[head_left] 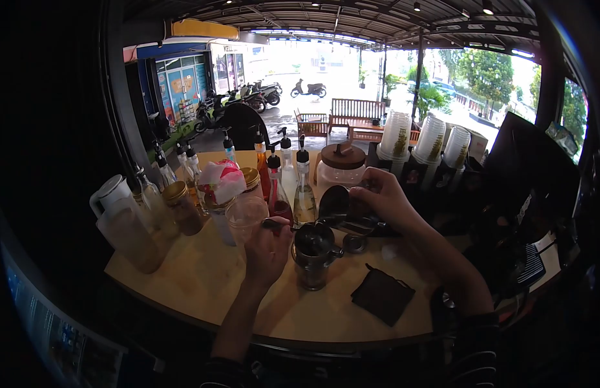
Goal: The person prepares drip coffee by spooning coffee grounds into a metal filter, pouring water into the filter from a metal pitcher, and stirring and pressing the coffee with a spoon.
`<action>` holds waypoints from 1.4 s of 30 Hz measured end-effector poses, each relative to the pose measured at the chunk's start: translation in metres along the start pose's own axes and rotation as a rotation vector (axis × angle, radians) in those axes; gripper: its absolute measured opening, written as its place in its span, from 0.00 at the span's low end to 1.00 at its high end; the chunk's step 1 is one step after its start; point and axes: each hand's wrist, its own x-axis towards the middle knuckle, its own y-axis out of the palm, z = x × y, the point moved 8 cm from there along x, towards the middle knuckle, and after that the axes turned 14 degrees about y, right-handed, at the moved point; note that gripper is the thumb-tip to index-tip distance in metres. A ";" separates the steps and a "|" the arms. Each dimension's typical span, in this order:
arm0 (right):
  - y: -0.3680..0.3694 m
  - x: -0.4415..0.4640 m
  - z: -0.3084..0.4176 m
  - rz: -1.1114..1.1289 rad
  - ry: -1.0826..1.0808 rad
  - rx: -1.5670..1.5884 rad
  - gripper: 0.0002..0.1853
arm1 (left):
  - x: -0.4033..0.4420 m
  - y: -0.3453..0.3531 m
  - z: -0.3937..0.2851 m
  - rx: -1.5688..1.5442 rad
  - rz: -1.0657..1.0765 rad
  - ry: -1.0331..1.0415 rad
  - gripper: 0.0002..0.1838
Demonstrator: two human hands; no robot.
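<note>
A metal shaker (311,268) stands on the table with its wide mouth open and a dark inside. Beside its left rim, my left hand (267,252) is closed in a pinch on a thin dark-handled spoon, which reaches toward the shaker's mouth. My right hand (389,200) grips a dark metal pitcher (334,205), tilted with its mouth to the left, above and behind the shaker. What the pitcher holds is hidden in shadow. A small round metal cap (355,244) lies right of the shaker. A clear plastic cup (247,216) stands behind my left hand.
Several pump bottles (304,194) and jars line the table's back. A wooden-lidded jar (342,165) stands near stacked plastic cups (395,139). At left is a frosted jug (128,236). A dark folded cloth (382,295) lies at front right, near a black machine (516,161).
</note>
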 end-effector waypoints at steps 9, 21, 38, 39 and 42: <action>-0.003 0.000 0.001 -0.012 0.007 -0.012 0.06 | 0.005 -0.015 0.005 0.080 -0.025 -0.013 0.06; -0.003 0.012 0.006 -0.087 -0.062 -0.091 0.09 | 0.004 -0.023 0.004 0.053 -0.019 0.012 0.06; 0.000 -0.009 0.023 -0.038 -0.035 0.056 0.10 | 0.004 -0.019 0.002 0.047 -0.012 0.014 0.06; -0.003 -0.010 0.021 -0.041 -0.011 0.032 0.10 | 0.004 -0.018 0.001 0.056 -0.003 0.015 0.06; -0.013 -0.009 0.013 -0.034 -0.001 0.053 0.10 | 0.004 -0.015 -0.001 0.058 0.003 -0.007 0.06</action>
